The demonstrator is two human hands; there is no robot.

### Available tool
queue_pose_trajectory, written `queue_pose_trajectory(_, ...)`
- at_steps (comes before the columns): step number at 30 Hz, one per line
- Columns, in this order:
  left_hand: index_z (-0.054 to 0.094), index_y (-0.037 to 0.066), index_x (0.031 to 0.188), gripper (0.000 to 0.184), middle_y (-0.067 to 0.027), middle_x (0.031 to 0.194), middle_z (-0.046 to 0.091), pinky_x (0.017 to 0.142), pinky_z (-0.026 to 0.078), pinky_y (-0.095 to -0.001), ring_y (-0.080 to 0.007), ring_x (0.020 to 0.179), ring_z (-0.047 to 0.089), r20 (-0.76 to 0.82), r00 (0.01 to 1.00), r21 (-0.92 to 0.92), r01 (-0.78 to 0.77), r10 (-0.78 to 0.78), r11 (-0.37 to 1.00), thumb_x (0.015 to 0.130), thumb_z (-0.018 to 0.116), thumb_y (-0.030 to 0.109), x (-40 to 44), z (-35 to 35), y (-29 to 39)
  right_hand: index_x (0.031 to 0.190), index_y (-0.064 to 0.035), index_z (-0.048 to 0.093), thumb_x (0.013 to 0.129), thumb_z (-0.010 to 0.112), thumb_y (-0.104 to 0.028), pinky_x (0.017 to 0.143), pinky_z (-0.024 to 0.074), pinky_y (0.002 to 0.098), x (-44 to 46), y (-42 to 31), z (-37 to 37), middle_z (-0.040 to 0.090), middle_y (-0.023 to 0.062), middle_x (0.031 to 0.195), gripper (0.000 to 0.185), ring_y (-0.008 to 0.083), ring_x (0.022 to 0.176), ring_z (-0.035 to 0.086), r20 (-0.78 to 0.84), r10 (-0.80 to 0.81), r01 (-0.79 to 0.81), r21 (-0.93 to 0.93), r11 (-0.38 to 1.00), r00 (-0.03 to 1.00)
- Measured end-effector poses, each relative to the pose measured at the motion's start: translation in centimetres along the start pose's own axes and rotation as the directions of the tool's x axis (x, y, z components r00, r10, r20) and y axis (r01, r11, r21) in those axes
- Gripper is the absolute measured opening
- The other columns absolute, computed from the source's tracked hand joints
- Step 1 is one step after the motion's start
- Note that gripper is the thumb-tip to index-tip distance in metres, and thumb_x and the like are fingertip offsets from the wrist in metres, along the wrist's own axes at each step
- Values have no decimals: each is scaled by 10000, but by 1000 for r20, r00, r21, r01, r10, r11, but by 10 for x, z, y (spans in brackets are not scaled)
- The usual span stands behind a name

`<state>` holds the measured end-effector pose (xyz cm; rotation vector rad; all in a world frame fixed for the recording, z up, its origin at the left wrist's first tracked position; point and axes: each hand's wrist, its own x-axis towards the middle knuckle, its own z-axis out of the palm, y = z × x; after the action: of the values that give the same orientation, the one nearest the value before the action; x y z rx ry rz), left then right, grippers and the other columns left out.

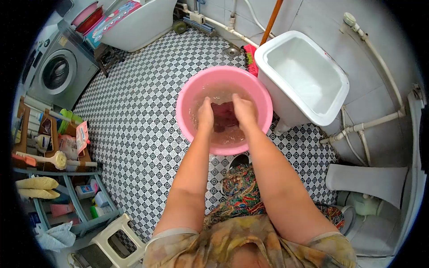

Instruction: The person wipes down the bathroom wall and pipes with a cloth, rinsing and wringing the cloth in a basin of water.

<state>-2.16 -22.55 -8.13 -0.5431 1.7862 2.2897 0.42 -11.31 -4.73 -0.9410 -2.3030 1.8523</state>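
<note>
A pink basin (182,117) of murky water stands on the patterned floor in front of me. Partly under the water lies a dark red cloth (224,117), stretched between my hands. My left hand (205,114) is closed on the cloth's left edge, the thumb on top. On the other edge, my right hand (243,110) grips it the same way. The fingertips of both hands are hidden by the cloth and the water.
Right of the basin is a white sink (297,73), with a pink-red brush (251,58) behind. A washing machine (58,71), shelves of bottles (85,191) and a cream stool (117,241) line the left side. A bathtub (145,27) stands at the back.
</note>
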Motion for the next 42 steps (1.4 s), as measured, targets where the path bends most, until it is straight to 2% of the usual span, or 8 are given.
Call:
queue_pose_trajectory(6, 553, -51, 1029, 360, -179, 1003, 578, 826, 413, -336, -254, 932, 544, -49, 975, 334, -189, 217, 923, 754, 504, 175, 15, -26, -32, 1009, -14, 607, 736, 586, -376, 830, 410, 334, 28, 50, -14, 609, 148, 953, 454, 243, 905, 565, 128, 158, -116, -284, 952, 979)
queue_pose_trajectory(8, 537, -55, 1072, 404, -214, 1024, 575, 891, 391, -346, -308, 1006, 531, -70, 980, 509, -124, 185, 852, 712, 525, 128, 24, -29, -47, 1123, -176, 557, 692, 586, -395, 916, 371, 406, 13, 55, -7, 505, 163, 1146, 484, 334, 1106, 450, 149, 33, 86, -722, 686, 988)
queue_pose_trajectory(13, 478, 22, 1198, 495, -218, 1205, 464, 919, 377, -372, -329, 1111, 457, -7, 989, 625, -112, 149, 773, 736, 515, 193, 32, -32, -68, 1154, -205, 522, 696, 594, -204, 960, 327, 454, -10, 70, 8, 411, 150, 1215, 463, 369, 1179, 330, 235, -55, 232, -852, 470, 971)
queue_pose_trajectory(20, 578, 86, 967, 306, -122, 947, 589, 797, 441, -419, -269, 931, 542, 95, 951, -108, 303, -293, 947, 809, 442, 310, 21, -28, -45, 940, -63, 610, 643, 496, -33, 800, 429, 324, 7, 36, 7, 583, 132, 887, 319, 266, 850, 554, 288, -312, 406, -374, 834, 906)
queue_pose_trajectory(25, 524, 120, 1041, 456, -111, 1033, 546, 823, 392, -477, -291, 964, 500, 324, 881, -498, 468, -344, 730, 798, 388, 481, 9, -32, -22, 923, 11, 596, 740, 539, -131, 669, 413, 236, -19, -19, 2, 575, 38, 826, 238, 120, 789, 522, 718, -114, -92, 242, 966, 687)
queue_pose_trajectory(29, 518, 111, 997, 418, -107, 994, 542, 832, 400, -465, -278, 942, 506, 317, 885, -536, 463, -341, 706, 787, 444, 465, -4, -26, -8, 777, 1, 627, 701, 646, -414, 707, 424, 317, -29, -18, 14, 590, 108, 779, 422, 183, 778, 541, 644, -101, 119, 15, 993, 759)
queue_pose_trajectory(32, 521, 79, 967, 329, -91, 922, 541, 773, 435, -387, -236, 876, 524, 382, 912, -652, 380, -149, 657, 814, 474, 367, 15, -28, -29, 769, -24, 630, 640, 669, -452, 790, 419, 389, -38, 6, 36, 561, 158, 901, 449, 309, 883, 526, 235, -538, 586, -274, 762, 810)
queue_pose_trajectory(42, 524, 66, 955, 289, -83, 898, 539, 744, 442, -357, -218, 846, 527, 258, 966, -627, 161, 9, 762, 820, 481, 318, 12, -4, -42, 713, -48, 576, 664, 641, -337, 714, 454, 403, -41, -1, 34, 554, 156, 885, 299, 330, 816, 546, 67, -600, 574, -394, 718, 797)
